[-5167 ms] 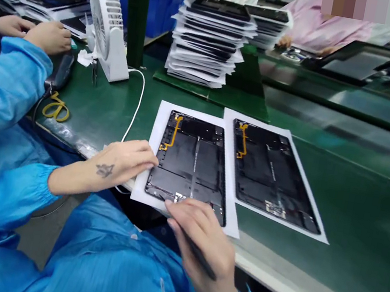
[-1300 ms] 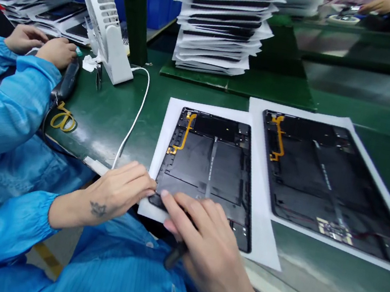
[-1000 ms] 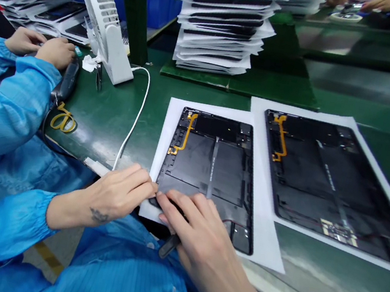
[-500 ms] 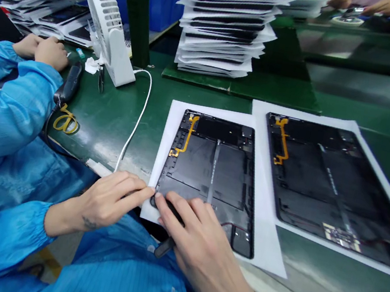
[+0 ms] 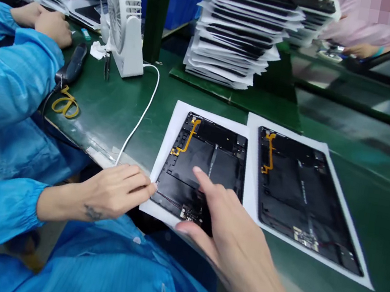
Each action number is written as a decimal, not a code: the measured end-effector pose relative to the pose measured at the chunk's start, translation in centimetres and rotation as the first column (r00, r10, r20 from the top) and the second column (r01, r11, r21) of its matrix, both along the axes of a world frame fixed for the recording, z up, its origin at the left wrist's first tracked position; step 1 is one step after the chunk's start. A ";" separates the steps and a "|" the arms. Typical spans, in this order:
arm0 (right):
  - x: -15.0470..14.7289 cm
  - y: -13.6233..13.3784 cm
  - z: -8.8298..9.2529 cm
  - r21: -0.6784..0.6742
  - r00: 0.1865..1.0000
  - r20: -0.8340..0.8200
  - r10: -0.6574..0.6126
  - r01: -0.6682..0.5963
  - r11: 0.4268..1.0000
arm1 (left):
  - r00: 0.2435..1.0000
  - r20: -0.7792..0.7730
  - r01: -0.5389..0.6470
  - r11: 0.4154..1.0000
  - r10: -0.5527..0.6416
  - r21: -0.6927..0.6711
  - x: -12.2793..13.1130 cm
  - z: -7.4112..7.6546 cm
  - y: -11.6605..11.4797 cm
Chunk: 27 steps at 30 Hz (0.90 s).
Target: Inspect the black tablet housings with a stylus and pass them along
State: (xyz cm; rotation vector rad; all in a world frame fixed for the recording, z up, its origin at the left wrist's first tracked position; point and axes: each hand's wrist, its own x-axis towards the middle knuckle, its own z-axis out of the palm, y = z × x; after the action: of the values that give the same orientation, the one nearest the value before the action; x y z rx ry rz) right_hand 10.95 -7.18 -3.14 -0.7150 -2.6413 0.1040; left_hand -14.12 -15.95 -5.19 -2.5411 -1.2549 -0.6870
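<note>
An opened tablet housing (image 5: pixel 186 170), black inside with an orange ribbon cable (image 5: pixel 191 138), lies on a white sheet (image 5: pixel 183 106) in front of me. My left hand (image 5: pixel 121 191) is at its lower left edge, fingers pressed together with the fingertips on the housing's rim. Over the lower right part of the same housing is my right hand (image 5: pixel 230 222), index finger stretched out and thumb spread apart. I see nothing in its grasp; its other fingers are partly hidden. A small circuit board (image 5: pixel 190 214) shows between thumb and index finger.
A second open housing (image 5: pixel 306 201) lies on its own sheet to the right. Behind stands a tall stack of housings and sheets (image 5: pixel 236 37). Left are a white fan (image 5: pixel 125 28), its cable (image 5: pixel 141 121), tweezers (image 5: pixel 106 67), a yellow band (image 5: pixel 66 105) and a co-worker's hands (image 5: pixel 52 25).
My right hand has lifted from the lower left edge and moved right, its fingers spreading. The dark stick-like piece beneath it is out of sight. My left hand stays at the edge.
</note>
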 end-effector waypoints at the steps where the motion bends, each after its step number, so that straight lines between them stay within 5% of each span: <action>1: -0.1 0.0 0.3 0.017 0.999 0.032 0.036 -0.036 0.999 | 0.998 0.066 -0.019 0.998 0.023 -0.058 -0.1 -0.1 0.2; 4: -0.8 -0.8 0.2 0.049 0.992 0.019 0.122 -0.123 0.991 | 0.981 0.163 -0.061 0.968 0.103 -0.242 -0.5 -0.1 0.9; 8: -1.9 -1.8 -1.2 0.045 0.989 -0.032 0.145 -0.143 0.989 | 0.995 0.086 -0.019 0.925 0.056 -0.380 -0.5 0.0 1.8; 16: -2.4 -1.2 -1.4 -0.111 0.985 -0.044 0.167 -0.171 0.979 | 0.997 0.066 -0.018 0.933 0.045 -0.361 -0.4 0.1 1.8; 27: -2.9 -1.6 -1.7 -0.075 0.981 -0.121 0.151 -0.161 0.984 | 0.991 0.131 0.009 0.941 0.037 -0.337 -0.4 -0.4 1.8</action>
State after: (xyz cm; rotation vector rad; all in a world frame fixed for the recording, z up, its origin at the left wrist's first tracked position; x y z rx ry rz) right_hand 8.09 -8.79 -4.85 -0.5107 -2.5918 0.2944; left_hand -14.57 -14.17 -5.57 -2.7912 -1.5543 -0.7052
